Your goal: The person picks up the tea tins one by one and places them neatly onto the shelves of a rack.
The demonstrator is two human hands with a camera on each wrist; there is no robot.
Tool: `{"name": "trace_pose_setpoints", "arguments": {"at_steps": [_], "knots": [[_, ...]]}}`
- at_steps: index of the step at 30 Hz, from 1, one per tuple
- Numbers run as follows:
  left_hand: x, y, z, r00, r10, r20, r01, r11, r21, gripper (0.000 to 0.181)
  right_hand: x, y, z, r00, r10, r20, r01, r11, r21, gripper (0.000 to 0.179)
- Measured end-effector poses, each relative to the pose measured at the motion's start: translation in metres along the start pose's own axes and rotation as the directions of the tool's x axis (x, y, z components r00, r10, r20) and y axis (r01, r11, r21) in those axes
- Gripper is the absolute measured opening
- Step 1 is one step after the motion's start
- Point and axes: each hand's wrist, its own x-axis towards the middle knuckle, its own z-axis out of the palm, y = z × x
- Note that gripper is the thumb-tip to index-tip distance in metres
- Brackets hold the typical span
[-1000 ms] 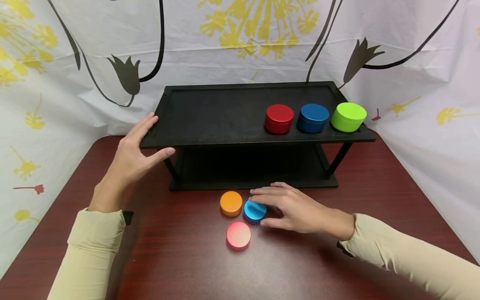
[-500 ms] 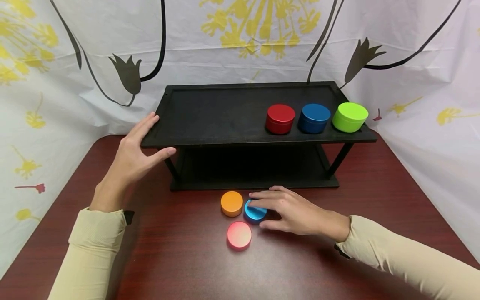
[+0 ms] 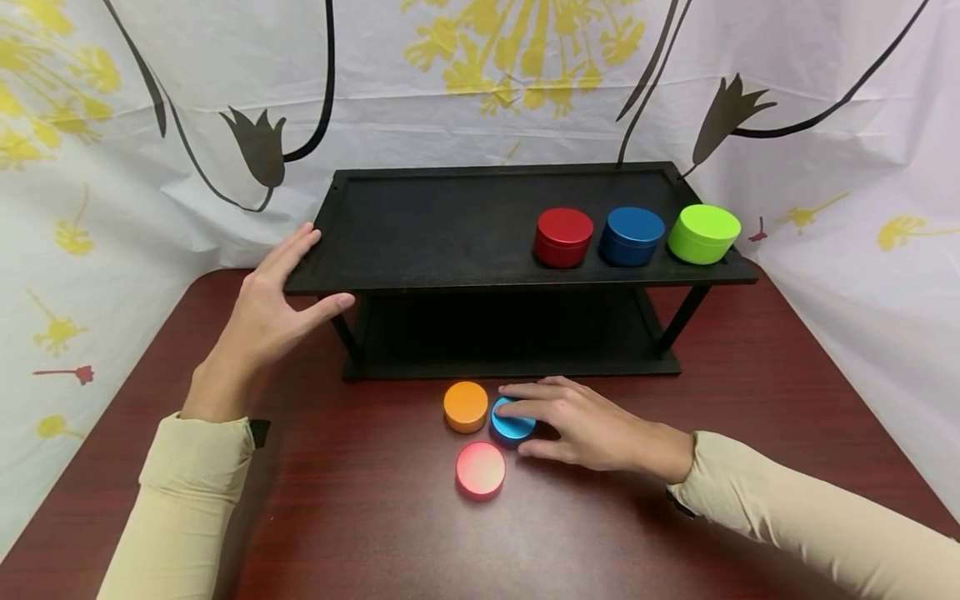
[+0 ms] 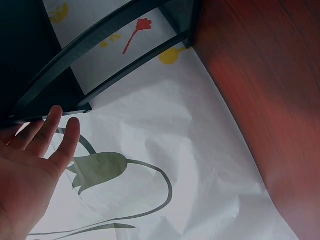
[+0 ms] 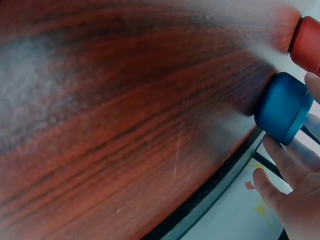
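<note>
Canister [image 3: 514, 428], plain blue, right grip [image 3: 588, 427] touching its top

Tight quarters at the blue tin [image 3: 515, 425]: right hand [image 3: 585, 423] over its right side, orange tin [image 3: 466, 407] just left, pink tin [image 3: 481, 471] nearer, rack [image 3: 442, 225] behind. The free lane crosses the table [image 3: 352, 500] between left sleeve [image 3: 187, 496] and those tins. Up top, red tin [image 3: 563, 238], navy tin [image 3: 632, 237] and green tin [image 3: 703, 234] crowd the right; the rack's left offers room, left hand [image 3: 262, 317] at its edge.
</note>
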Motion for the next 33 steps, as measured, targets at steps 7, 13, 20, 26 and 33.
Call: {"name": "trace_pose_setpoints", "arguments": {"at_steps": [7,13,20,26,33], "knots": [[0.0005,0.0,0.0007,1.0,0.003,-0.003,-0.002,1.0,0.002,0.082,0.0015,0.0009,0.0019,1.0,0.003,-0.01,-0.003,1.0,-0.01,0.048],[0.0004,0.0001,0.0008,1.0,0.001,-0.001,-0.001,1.0,0.003,0.082,0.002,0.0003,0.0021,1.0,0.006,-0.016,-0.007,1.0,-0.01,0.047],[0.0007,0.0007,0.0006,1.0,0.002,-0.006,-0.002,1.0,0.001,0.082,0.0029,-0.0001,0.0021,1.0,0.009,-0.023,-0.009,1.0,-0.015,0.046],[0.0003,0.0006,0.0006,1.0,0.0,-0.004,0.0,1.0,-0.002,0.082,0.0031,-0.0017,-0.0001,1.0,0.021,-0.013,-0.021,1.0,-0.012,0.046],[0.0005,0.0002,0.001,1.0,0.001,-0.005,-0.001,1.0,-0.006,0.082,0.0045,-0.0058,-0.0073,1.0,0.016,-0.015,-0.016,1.0,-0.022,0.044]]}}
